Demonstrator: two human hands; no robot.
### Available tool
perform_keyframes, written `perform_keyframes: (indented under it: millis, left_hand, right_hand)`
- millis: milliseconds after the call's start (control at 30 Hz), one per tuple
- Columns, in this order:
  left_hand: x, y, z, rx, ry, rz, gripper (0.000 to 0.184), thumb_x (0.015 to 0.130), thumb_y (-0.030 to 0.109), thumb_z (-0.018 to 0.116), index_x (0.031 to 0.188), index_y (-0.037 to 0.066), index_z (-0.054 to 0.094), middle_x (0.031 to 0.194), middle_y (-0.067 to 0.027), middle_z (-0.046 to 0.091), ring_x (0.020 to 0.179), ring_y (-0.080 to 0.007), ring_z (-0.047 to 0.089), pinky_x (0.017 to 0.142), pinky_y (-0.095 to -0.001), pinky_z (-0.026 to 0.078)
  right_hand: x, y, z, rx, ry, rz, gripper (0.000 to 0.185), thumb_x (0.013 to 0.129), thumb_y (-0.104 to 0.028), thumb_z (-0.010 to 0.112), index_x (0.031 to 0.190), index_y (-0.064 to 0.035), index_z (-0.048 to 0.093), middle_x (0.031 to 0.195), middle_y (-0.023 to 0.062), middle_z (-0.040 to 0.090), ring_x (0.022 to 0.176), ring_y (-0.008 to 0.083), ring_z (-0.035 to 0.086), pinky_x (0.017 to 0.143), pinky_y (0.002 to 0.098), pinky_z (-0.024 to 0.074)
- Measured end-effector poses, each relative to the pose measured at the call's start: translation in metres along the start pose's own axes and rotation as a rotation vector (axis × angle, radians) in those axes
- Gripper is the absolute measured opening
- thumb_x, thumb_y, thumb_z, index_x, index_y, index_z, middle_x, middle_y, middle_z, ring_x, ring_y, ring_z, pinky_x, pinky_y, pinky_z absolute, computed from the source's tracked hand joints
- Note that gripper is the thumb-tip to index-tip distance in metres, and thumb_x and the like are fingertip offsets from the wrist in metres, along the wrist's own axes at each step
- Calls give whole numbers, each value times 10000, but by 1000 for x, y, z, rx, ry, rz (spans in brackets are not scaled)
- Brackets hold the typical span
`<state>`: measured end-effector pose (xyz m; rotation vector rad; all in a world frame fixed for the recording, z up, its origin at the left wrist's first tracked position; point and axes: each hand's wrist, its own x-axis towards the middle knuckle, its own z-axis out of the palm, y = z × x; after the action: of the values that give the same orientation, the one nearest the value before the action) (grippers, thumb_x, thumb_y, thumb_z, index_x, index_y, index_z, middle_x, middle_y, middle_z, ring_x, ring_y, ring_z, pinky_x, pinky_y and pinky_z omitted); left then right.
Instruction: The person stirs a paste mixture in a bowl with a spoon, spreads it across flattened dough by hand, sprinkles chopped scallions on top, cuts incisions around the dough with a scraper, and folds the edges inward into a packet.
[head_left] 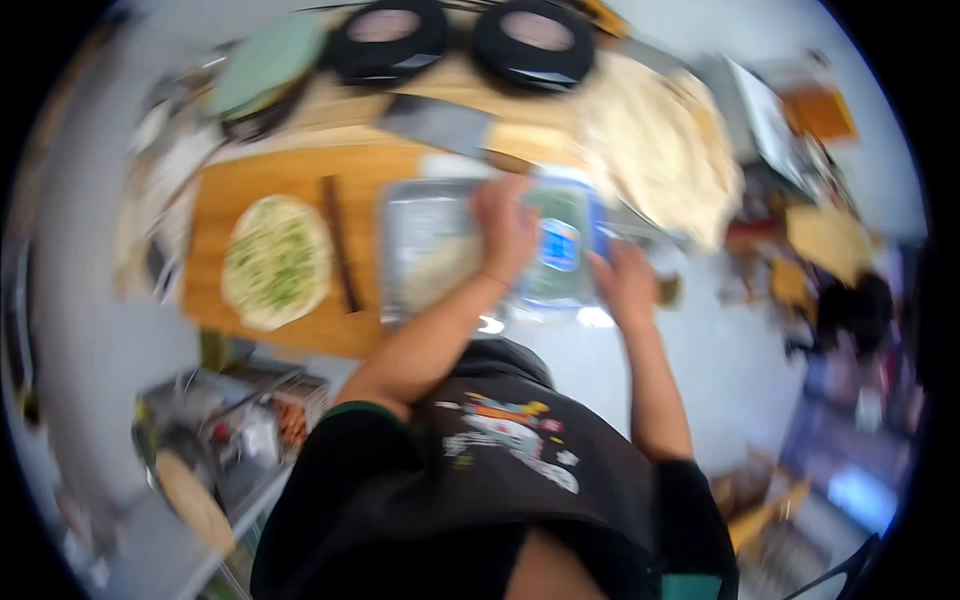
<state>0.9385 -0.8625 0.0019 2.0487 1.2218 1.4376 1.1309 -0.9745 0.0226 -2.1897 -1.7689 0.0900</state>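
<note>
A clear plastic food container with a blue rim and green contents sits between my two hands. My left hand grips its left edge, fingers curled and blurred. At its right edge is my right hand, its fingers closed on the blue rim. Just left of the container lies a metal tray with something pale, perhaps dough, inside. A round flat dough sheet strewn with chopped green bits rests on the wooden board. A thin dark stick lies beside the dough.
Behind the tray lies a wide cleaver-like blade with a wooden handle. Two round black appliances and a pale green lidded one stand at the back. A large pale cloth lies right. Lower left is a shelf with bowls.
</note>
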Motion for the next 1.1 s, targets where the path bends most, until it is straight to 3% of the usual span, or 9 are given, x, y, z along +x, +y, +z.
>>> perform_keyframes:
  millis: [33,167,300,467,567,633,800,900,1100]
  left_hand:
    - [9,6,-19,-23,-14,21,412,799,54,635,1203,65,554,1175,-150,569,1168,-351,492,1045,-480,323]
    - [23,12,-96,-55,2,-17,401,781,43,644,1170,73,550,1196,-144,551,1154,-356,485,1034,-463,323]
    - [-10,-16,-199,99,-15,-43,361,866,61,604,1222,49,546,1227,-150,570,1171,-350,500,1037,-440,338]
    - [-80,-111,-346,395,44,-368,533,900,102,592,1399,3,434,1422,-218,469,1329,-388,410,1105,-485,287]
    - [-100,-152,-420,598,20,-265,610,910,149,602,1448,-22,373,1499,-245,378,1403,-404,328,1140,-498,230]
    - [-106,-177,-439,662,-134,-311,723,926,254,605,1504,-22,269,1567,-242,258,1470,-384,211,1169,-540,143]
    - [-80,-173,-460,590,-375,-257,788,965,469,518,1544,35,204,1623,-186,133,1512,-310,103,1179,-579,52]
    - [-62,-169,-456,590,-533,-137,802,960,504,513,1554,68,197,1636,-156,98,1519,-284,76,1183,-573,31]
    - [-16,-182,-450,401,-589,-191,724,935,450,582,1512,98,322,1619,-163,162,1504,-291,134,1178,-585,67]
  right_hand:
    - [-2,3,-3,-59,-78,136,445,901,-425,628,1061,-10,648,991,212,659,944,409,612,813,499,483]
    - [-14,29,-31,31,4,114,445,977,-308,538,1299,-1,553,1181,227,609,1109,386,572,940,458,454]
    - [-14,-30,-60,251,40,83,391,991,-230,518,1310,-7,554,1228,208,597,1141,343,564,978,411,440]
    - [-14,-135,-51,395,111,-116,307,985,-110,521,1268,-7,575,1204,171,602,1096,296,596,964,369,453]
    - [-24,-224,-44,402,75,-264,277,971,-85,532,1232,-13,592,1154,160,608,1056,287,604,943,357,461]
    - [-30,-277,-20,426,84,-345,252,946,-89,564,1184,-16,606,1083,155,613,1020,298,603,909,355,470]
    - [-51,-392,13,506,-81,-446,372,866,-59,635,1231,-25,570,1147,203,584,1088,398,548,932,450,446]
    - [-67,-428,21,513,-88,-443,378,868,-57,643,1237,-23,568,1171,192,589,1102,388,553,943,446,446]
    - [-74,-434,28,480,-87,-354,325,893,-78,624,1210,-17,579,1155,191,600,1088,377,570,931,426,462]
